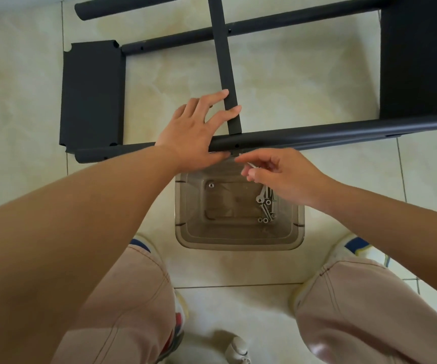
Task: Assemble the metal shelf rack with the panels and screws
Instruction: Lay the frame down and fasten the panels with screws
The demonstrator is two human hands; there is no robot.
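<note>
The dark metal rack lies on the tiled floor. Its near post (317, 135) runs left to right, and a narrow crossbar (224, 61) meets it from above. My left hand (193, 130) rests over that joint with straight fingers spread across the crossbar's lower end and the thumb at the post's near side. My right hand (278, 174) pinches a silver screw (251, 164) just below the post, close to a hole (236, 146). One dark shelf panel (91, 93) sits at the left end, a larger panel (419, 56) at the right.
A clear plastic tub (238, 240) stands on the floor between my knees and the post, holding several silver screws (266, 206) and a nut (211, 184). Two more dark posts (264, 24) lie farther back. My knees and shoes fill the lower frame.
</note>
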